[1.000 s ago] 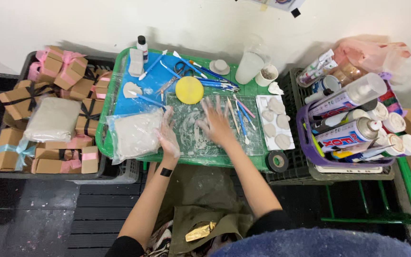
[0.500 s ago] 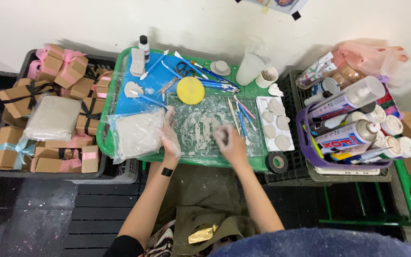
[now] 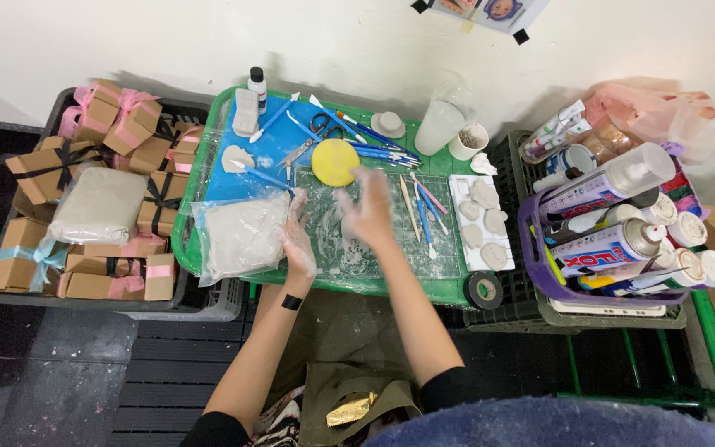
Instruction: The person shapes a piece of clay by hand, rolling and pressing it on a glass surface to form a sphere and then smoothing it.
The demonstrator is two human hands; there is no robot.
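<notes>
The green tray (image 3: 208,248) serves as the landmark. At its middle lies a clear cutting mat (image 3: 391,240), smeared with pale clay dust. The left hand (image 3: 298,242) rests flat on the mat's left edge, its grip spread and holding nothing, touching the bagged clay (image 3: 237,236), a grey-white slab in clear plastic at the tray's front-left. The right hand (image 3: 366,207) hovers over the mat's centre; it is blurred, and the grip looks loosely curled around a small pale clay lump (image 3: 346,225), though whether it pinches or only cups the lump cannot be told.

Behind the mat, toward the tray's far side, sit a yellow sponge (image 3: 334,161), scissors (image 3: 324,126) and blue modelling tools (image 3: 378,151). Slender sticks (image 3: 419,211) lie on the mat's right edge. On the tray's right side a white board (image 3: 462,186) carries small shaped clay pieces (image 3: 483,194). A roll of black tape (image 3: 483,290) sits at the tray's front-right corner.

What could go wrong, as a judgement: the right hand works close to the sticks, so a wide sweep could knock them onto the finished pieces. The dusty left hand may also drag the bag off the tray's front edge, since the bag overhangs it.
</notes>
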